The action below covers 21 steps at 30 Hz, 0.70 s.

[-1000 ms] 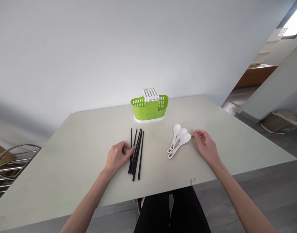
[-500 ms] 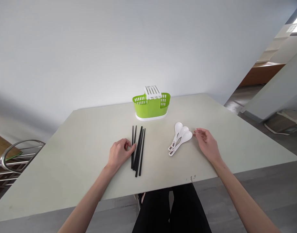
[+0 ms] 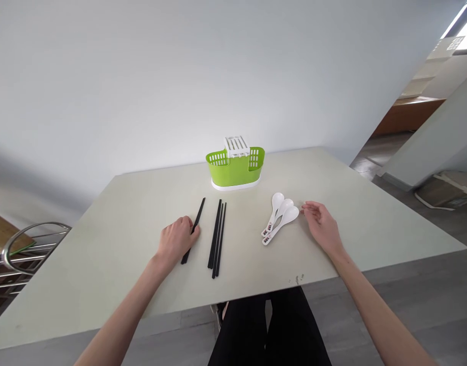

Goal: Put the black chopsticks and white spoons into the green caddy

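My left hand [image 3: 175, 241] lies on the pale table [image 3: 115, 254] with its fingers curled on black chopsticks [image 3: 196, 224] that are set apart, slanted, to the left of the remaining black chopsticks [image 3: 217, 236]. My right hand [image 3: 320, 225] rests on the table with relaxed fingers, holding nothing, its fingertips just right of three nested white spoons [image 3: 279, 217]. A green cutlery holder [image 3: 235, 170] with a white slotted insert stands at the table's far middle.
A metal rack [image 3: 16, 254] stands at the left beyond the table. My dark-trousered legs [image 3: 267, 330] show under the near edge. A white wall rises behind the table; a floor and doorway lie at the right.
My left hand has drawn chopsticks leftward out of the bundle, leaving a gap between them and the others. My right hand has stayed by the spoons.
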Each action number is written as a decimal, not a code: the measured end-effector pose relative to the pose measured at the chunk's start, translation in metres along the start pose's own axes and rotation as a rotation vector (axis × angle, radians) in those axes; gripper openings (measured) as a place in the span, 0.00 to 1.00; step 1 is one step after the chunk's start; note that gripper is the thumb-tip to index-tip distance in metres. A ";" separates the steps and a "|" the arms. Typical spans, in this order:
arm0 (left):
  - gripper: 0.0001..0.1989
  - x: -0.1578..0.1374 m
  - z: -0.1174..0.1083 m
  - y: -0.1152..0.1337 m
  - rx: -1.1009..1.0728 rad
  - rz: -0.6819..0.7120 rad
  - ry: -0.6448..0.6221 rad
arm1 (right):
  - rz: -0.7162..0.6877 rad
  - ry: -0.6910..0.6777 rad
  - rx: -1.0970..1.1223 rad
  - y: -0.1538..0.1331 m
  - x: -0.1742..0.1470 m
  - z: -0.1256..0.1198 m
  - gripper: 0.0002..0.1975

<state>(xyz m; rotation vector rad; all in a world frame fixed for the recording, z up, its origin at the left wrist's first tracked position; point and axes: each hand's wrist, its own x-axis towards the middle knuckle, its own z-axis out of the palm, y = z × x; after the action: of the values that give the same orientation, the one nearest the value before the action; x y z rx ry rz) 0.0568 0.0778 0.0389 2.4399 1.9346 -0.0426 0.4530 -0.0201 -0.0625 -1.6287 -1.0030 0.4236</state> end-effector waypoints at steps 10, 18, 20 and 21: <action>0.12 -0.004 -0.022 -0.019 0.358 0.045 -0.141 | 0.002 -0.001 0.014 -0.002 0.000 0.001 0.18; 0.15 -0.016 -0.048 -0.030 -0.409 0.164 -0.080 | -0.007 0.011 0.050 -0.002 0.001 0.001 0.18; 0.18 -0.027 -0.061 -0.020 -0.702 0.213 -0.197 | -0.044 0.037 0.055 -0.005 0.001 0.001 0.18; 0.19 -0.033 -0.065 -0.014 -0.811 0.213 -0.221 | -0.076 0.059 0.054 -0.010 -0.001 0.001 0.17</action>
<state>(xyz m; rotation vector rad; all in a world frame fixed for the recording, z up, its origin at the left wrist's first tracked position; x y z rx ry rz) 0.0358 0.0515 0.1052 1.9535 1.2380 0.3795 0.4479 -0.0206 -0.0539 -1.5414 -0.9973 0.3466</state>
